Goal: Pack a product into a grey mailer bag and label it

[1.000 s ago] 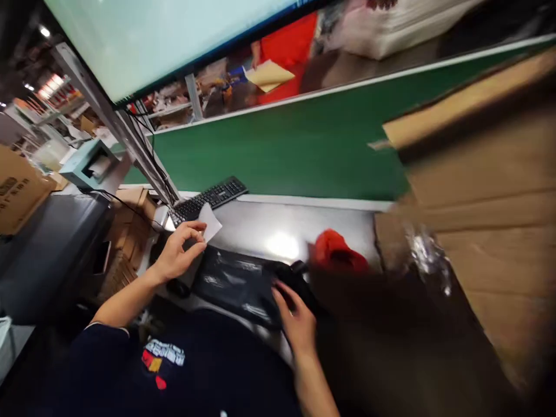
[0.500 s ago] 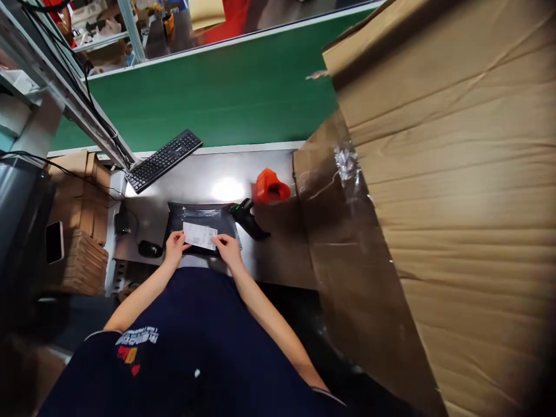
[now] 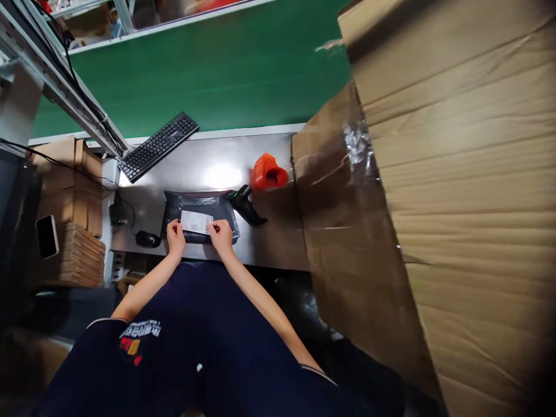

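A dark plastic mailer bag point(image 3: 197, 204) lies flat on the steel table point(image 3: 269, 231) in front of me. A white paper label point(image 3: 196, 222) rests on the bag. My left hand point(image 3: 175, 237) pinches the label's left end and my right hand point(image 3: 221, 236) pinches its right end, both pressing it onto the bag. A black handheld scanner point(image 3: 245, 204) lies just right of the bag. An orange tape dispenser point(image 3: 268, 172) sits behind the scanner.
A huge cardboard box point(image 3: 434, 191) fills the right side. A black keyboard point(image 3: 157, 146) lies at the back left, a black mouse point(image 3: 147, 238) near the left edge. A green conveyor belt point(image 3: 208, 81) runs behind. Stacked flat cartons point(image 3: 80, 255) and a phone point(image 3: 47, 236) stand left.
My left hand carried the label from near the keyboard onto the bag. My right hand came to its other end. The view tilted downward.
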### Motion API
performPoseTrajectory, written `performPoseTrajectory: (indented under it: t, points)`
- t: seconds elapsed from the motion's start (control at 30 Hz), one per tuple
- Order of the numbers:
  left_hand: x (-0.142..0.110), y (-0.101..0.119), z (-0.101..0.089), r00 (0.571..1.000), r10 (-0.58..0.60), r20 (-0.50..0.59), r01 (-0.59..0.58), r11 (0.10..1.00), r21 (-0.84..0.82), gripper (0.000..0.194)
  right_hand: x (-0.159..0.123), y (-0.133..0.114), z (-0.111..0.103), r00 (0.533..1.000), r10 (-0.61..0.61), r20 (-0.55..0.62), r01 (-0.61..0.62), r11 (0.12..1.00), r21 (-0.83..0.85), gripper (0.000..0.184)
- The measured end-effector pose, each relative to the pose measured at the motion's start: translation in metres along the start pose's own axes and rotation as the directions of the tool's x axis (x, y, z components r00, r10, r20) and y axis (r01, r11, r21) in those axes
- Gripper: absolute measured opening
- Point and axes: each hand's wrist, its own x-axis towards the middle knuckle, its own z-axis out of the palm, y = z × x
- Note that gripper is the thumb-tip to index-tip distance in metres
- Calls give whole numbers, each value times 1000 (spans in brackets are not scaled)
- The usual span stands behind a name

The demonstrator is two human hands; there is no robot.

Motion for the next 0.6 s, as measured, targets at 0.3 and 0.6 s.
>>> performPoseTrajectory:
  t: [0.3,0.6]
  points:
    - [7,1,-2,994,98,45,-106,962,251,14,10,-3,-7,997,44,68,-21,952,-306,27]
    - [8,3,-9,968,222,116,-249,901,355,11,7,-15,-13,984,75,163,8,891,-455,35]
